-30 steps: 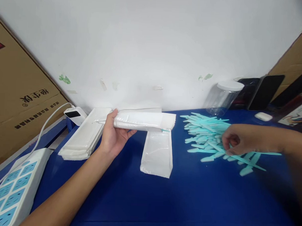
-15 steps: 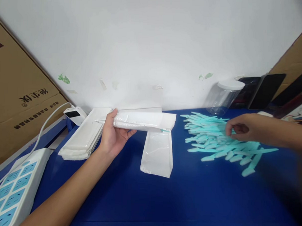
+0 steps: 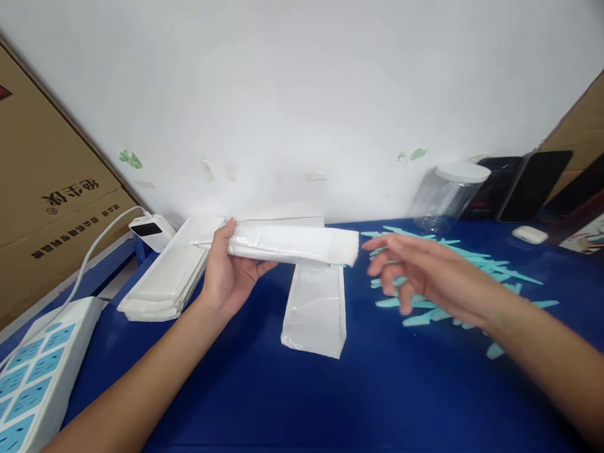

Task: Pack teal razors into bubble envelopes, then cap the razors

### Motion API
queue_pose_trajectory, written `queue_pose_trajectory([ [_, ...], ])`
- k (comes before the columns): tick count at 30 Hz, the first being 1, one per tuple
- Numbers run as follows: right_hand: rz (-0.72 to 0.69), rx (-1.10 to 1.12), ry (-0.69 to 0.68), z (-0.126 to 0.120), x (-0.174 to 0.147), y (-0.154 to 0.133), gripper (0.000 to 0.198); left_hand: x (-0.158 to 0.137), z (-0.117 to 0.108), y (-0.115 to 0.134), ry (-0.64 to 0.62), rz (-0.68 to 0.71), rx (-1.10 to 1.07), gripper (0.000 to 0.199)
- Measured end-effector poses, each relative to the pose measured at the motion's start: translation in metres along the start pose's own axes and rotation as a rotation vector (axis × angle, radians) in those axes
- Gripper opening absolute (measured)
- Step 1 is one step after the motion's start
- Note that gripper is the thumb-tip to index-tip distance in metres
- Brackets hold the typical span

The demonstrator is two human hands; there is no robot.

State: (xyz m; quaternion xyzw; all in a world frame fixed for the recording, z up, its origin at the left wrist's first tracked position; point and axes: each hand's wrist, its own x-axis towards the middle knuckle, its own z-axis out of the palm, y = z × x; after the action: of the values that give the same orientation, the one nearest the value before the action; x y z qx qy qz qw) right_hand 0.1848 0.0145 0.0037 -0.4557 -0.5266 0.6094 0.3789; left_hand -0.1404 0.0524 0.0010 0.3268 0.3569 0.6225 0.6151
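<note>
My left hand (image 3: 230, 270) grips a white plastic bag (image 3: 286, 242), thumb on top and fingers beneath, held level above the table. At the bag's right end a bit of turquoise shows along the lower edge; the rest of its contents is hidden. Just right of that end is my right hand (image 3: 410, 268), slightly blurred, its fingers apart and nothing visible in them. Behind and under it spreads a pile of slim turquoise eyebrow razors (image 3: 421, 317), partly covered by the hand. Another flat white bag (image 3: 314, 314) lies on the table below the held one.
A stack of white bags (image 3: 167, 267) lies at left, beside a small white device (image 3: 151, 232) with a cable. A power strip (image 3: 29, 381) fills the near left corner. Along the back right stand a clear lidded jar (image 3: 446, 199) and a dark phone (image 3: 534, 186). The table (image 3: 374, 403) is blue.
My right hand has moved left from the turquoise pile to the bag's right end, and its fingers have spread from a pinch. My left hand keeps hold of the bag, nearly unmoved.
</note>
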Motion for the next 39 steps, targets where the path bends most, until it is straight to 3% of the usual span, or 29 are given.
queue_pose_trajectory([
  [4,0.149,0.413,-0.145,0.043,0.002,0.019,0.035,-0.009,0.004,-0.002,-0.112,0.091,0.096,0.043],
  [9,0.243,0.528,-0.277,0.064,0.0,0.042,0.032,-0.023,0.006,-0.003,-0.226,0.18,0.287,0.067],
  [14,0.399,0.571,-0.172,0.067,0.003,0.052,0.018,-0.028,0.007,0.002,-0.35,0.265,0.373,0.072],
  [18,0.462,0.53,-0.08,0.067,0.004,0.046,0.012,-0.024,0.006,0.005,-0.302,0.274,0.358,0.07],
  [24,0.464,0.401,-0.17,0.067,0.001,0.039,0.026,-0.018,0.003,0.006,-0.236,0.258,0.317,0.073],
  [31,0.38,0.316,-0.229,0.062,0.0,0.036,0.037,-0.009,0.003,0.003,-0.063,0.414,0.259,0.062],
  [36,0.283,0.286,-0.256,0.056,-0.001,0.035,0.037,0.0,0.001,0.007,-0.023,0.325,0.262,0.062],
  [39,0.229,0.206,-0.265,0.048,-0.001,0.033,0.047,0.007,-0.003,0.012,0.009,0.255,0.2,0.058],
])
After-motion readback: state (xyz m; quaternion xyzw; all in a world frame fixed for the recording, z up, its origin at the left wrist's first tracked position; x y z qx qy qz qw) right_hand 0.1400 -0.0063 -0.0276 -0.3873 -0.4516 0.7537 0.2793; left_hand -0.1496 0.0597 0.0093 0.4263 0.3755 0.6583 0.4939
